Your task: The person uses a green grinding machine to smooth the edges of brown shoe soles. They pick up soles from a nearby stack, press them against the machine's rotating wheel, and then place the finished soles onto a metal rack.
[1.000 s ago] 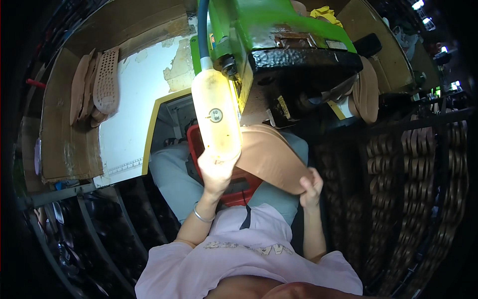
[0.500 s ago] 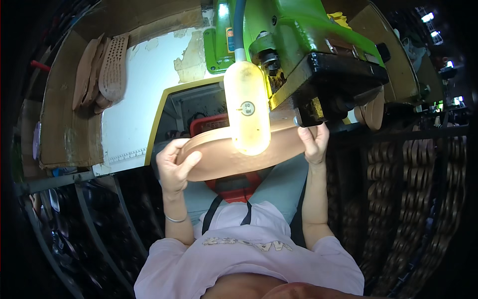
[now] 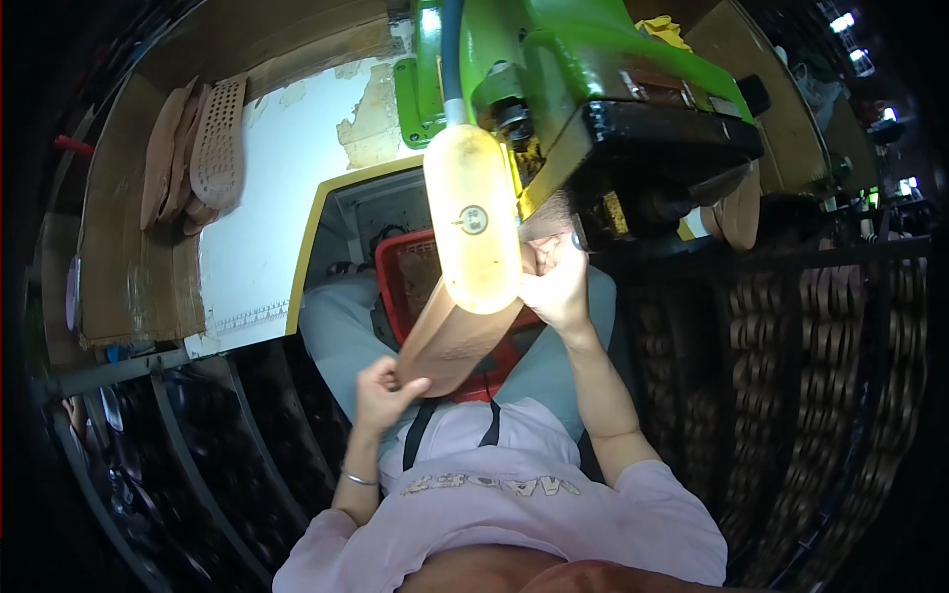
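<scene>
The tan sole [image 3: 457,348] is slanting over the person's lap, its near end lying lower left and its far end rising toward the upper right, partly behind a lamp. At the far left, an open cardboard box [image 3: 127,267] is standing with perforated soles [image 3: 216,148] leaning together inside it. Next, a white tabletop [image 3: 259,212] is showing peeled patches, and a yellow edge [image 3: 307,232] is bordering its cut-out. The left hand [image 3: 382,397] is grasping the near end of the sole, its thumb pressing along the side that is facing up. Behind the sole, a red basket [image 3: 393,289] is sitting between the knees. The glowing lamp [image 3: 473,212] is hanging in front of the sole's middle and upper part. Just right of it, the right hand [image 3: 559,282] is gripping the far end, its fingers curling close under a green machine [image 3: 583,59]; the exact contact is partly hiding behind the lamp. Farther right, more tan soles [image 3: 737,212] are resting beside the machine, and racks [image 3: 820,366] are holding rows of brown pieces.
</scene>
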Tool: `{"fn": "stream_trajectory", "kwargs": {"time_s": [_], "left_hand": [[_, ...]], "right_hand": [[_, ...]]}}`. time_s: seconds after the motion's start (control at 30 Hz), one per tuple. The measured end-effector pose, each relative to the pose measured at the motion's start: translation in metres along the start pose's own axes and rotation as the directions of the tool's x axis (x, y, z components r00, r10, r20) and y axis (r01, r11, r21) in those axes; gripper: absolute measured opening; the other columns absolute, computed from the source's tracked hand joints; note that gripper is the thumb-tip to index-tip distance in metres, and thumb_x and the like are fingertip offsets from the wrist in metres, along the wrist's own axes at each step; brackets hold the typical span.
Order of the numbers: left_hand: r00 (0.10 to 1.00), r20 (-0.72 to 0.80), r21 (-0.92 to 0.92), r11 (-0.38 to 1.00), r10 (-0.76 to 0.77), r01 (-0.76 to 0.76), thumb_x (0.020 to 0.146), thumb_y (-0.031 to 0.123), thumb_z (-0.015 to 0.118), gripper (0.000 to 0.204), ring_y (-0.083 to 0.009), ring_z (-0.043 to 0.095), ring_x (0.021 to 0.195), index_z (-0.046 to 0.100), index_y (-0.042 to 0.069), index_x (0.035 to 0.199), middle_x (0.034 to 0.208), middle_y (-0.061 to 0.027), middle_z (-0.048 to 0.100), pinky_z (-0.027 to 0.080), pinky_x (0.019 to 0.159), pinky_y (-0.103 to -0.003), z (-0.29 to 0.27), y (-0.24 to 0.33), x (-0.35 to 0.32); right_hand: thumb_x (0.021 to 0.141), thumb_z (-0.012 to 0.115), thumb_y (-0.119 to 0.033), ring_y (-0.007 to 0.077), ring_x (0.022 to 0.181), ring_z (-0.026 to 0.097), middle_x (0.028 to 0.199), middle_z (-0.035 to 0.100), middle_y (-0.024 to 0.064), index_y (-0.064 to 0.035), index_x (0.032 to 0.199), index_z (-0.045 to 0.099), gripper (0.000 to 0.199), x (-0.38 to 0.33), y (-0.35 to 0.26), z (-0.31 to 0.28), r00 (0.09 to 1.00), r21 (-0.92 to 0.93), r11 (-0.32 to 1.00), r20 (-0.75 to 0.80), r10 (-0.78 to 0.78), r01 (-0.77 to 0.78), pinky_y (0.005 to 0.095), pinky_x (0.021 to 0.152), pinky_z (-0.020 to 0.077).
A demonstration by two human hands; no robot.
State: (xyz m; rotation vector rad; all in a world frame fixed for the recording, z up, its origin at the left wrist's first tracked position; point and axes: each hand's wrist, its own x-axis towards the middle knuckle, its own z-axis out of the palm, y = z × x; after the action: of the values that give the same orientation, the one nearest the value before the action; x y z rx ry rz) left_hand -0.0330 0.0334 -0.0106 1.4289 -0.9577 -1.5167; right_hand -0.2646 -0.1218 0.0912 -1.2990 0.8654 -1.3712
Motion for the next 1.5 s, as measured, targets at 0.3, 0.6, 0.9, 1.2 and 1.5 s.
{"fn": "stream_trajectory", "kwargs": {"time_s": [0.3, 0.6, 0.9, 1.2, 1.5], "left_hand": [[0.944, -0.272, -0.179, 0.954, 0.187, -0.24, 0.078, -0.004, 0.071, 0.02, -0.0088, 0.06, 0.081, 0.061, -0.004, 0.096, 0.09, -0.0053, 0.065, 0.049, 0.074, -0.023, 0.029, -0.008, 0.025], [0.828, -0.209, -0.067, 0.837, 0.52, -0.543, 0.072, 0.001, 0.078, 0.025, -0.0116, 0.064, 0.078, 0.062, -0.003, 0.091, 0.084, -0.0072, 0.067, 0.052, 0.074, -0.026, 0.093, 0.103, 0.07], [0.768, -0.091, -0.125, 0.758, 0.634, -0.64, 0.076, 0.0, 0.074, 0.018, -0.0096, 0.063, 0.075, 0.058, -0.002, 0.084, 0.082, -0.008, 0.064, 0.051, 0.067, -0.023, 0.103, 0.109, 0.1], [0.866, -0.12, -0.227, 0.835, 0.486, -0.501, 0.075, 0.0, 0.075, 0.019, -0.0084, 0.06, 0.068, 0.057, 0.0, 0.08, 0.074, -0.0056, 0.063, 0.05, 0.062, -0.022, 0.097, 0.107, 0.089], [0.733, -0.195, -0.154, 0.717, 0.652, -0.679, 0.076, 0.005, 0.07, 0.019, -0.0053, 0.048, 0.065, 0.051, 0.003, 0.077, 0.072, 0.0002, 0.051, 0.041, 0.058, -0.023, 0.128, 0.096, 0.118]], "right_hand": [[0.073, 0.08, -0.003, 0.0168, 0.097, 0.06, 0.105, 0.061, 0.0115, 0.0018, 0.112, 0.046, 0.052, -0.033, 0.004, -0.037, 0.992, -0.128, 0.991, -0.11, -0.058, 0.043, 0.0294, 0.086, 0.0491], [0.094, 0.059, -0.02, 0.0142, 0.096, 0.057, 0.104, 0.059, 0.0083, 0.0007, 0.111, 0.052, 0.028, -0.043, 0.01, -0.132, 0.885, 0.108, 0.994, -0.463, 0.052, -0.002, 0.028, 0.086, 0.0458], [0.093, 0.057, -0.021, 0.0083, 0.059, 0.056, 0.081, 0.06, 0.0057, -0.0009, 0.098, 0.054, 0.021, -0.035, -0.013, -0.156, 0.826, -0.148, 0.989, -0.558, -0.076, -0.009, 0.0196, 0.046, 0.0433], [0.093, 0.055, -0.023, 0.0049, 0.041, 0.044, 0.071, 0.058, 0.0036, -0.0023, 0.098, 0.052, 0.022, -0.043, -0.009, -0.151, 0.856, -0.141, 0.99, -0.515, -0.055, -0.021, 0.017, 0.032, 0.0295], [0.095, 0.053, -0.027, 0.0056, 0.043, 0.046, 0.073, 0.058, 0.0037, -0.0046, 0.095, 0.052, 0.022, -0.058, -0.017, -0.162, 0.796, -0.165, 0.986, -0.6, -0.078, -0.028, 0.0168, 0.032, 0.0302]]}}
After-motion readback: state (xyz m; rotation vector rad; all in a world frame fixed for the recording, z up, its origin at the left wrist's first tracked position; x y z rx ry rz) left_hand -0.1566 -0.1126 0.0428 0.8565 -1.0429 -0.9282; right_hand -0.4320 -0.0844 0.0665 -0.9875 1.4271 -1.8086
